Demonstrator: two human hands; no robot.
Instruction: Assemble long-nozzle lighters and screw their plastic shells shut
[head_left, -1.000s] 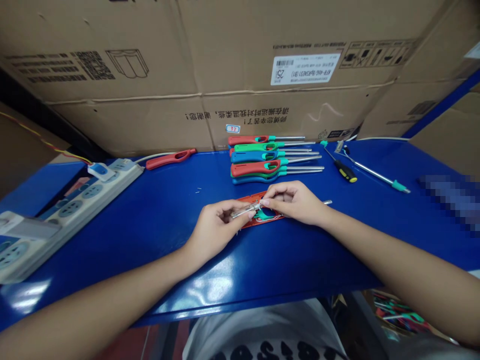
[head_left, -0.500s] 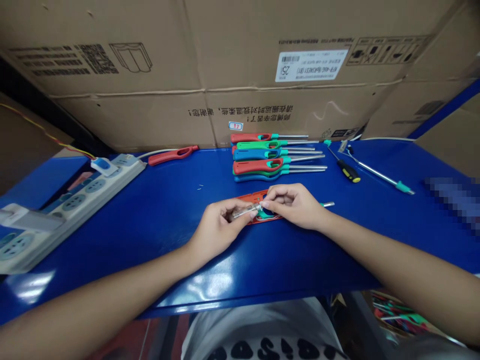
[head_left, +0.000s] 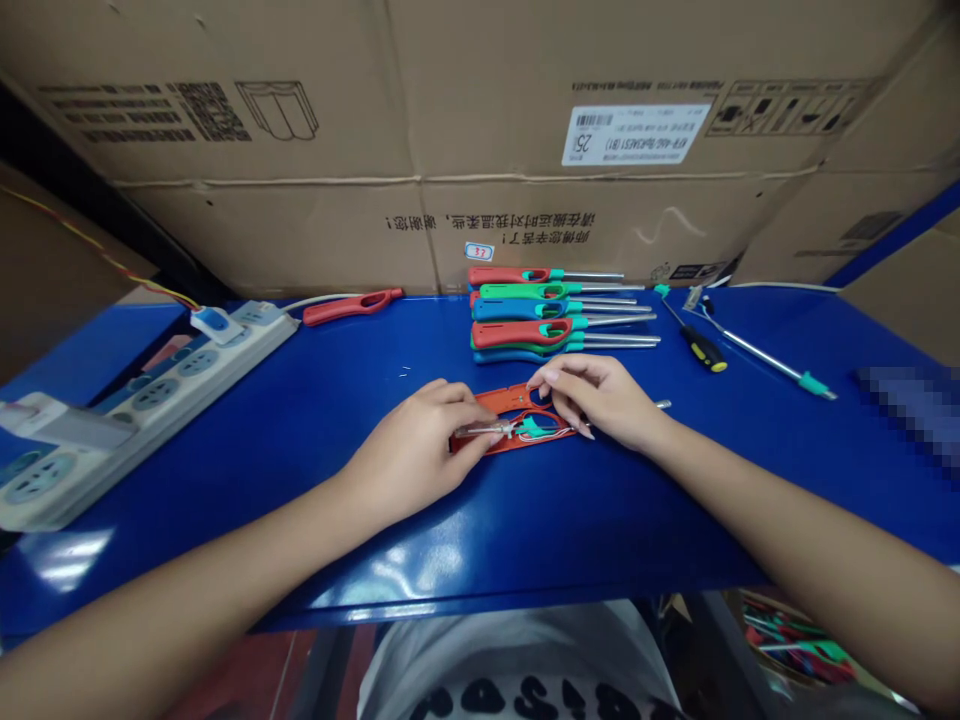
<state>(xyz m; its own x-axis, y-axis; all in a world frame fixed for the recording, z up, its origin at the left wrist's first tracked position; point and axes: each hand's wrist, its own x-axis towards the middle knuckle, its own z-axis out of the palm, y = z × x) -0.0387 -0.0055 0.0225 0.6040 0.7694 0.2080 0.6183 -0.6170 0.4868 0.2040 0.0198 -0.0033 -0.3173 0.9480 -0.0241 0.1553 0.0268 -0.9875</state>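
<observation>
On the blue table lies an opened red lighter casing (head_left: 517, 400), its two halves side by side, with a teal trigger (head_left: 534, 428) and thin wires in the nearer half. My left hand (head_left: 412, 440) is closed around a clear fuel tank (head_left: 480, 430), which lies along the left part of that half; the fingers partly cover it. My right hand (head_left: 607, 400) hovers over the right end of the casing. Its fingers are bent and apart, with some fingertips close to the casing edge, and nothing shows between them. A metal tube tip emerges past this hand.
Several assembled lighters (head_left: 525, 335) are stacked at the back. A red handle shell (head_left: 352, 307) lies left of them, near a power strip (head_left: 157, 395). To the right are a screwdriver (head_left: 705, 350) and a metal tube (head_left: 765, 358). A cardboard sheet (head_left: 300, 230) stands behind.
My right hand has let go near the tank's end and moved slightly right. My left hand has lowered the fuel tank into the nearer casing half. More of the trigger and wires shows.
</observation>
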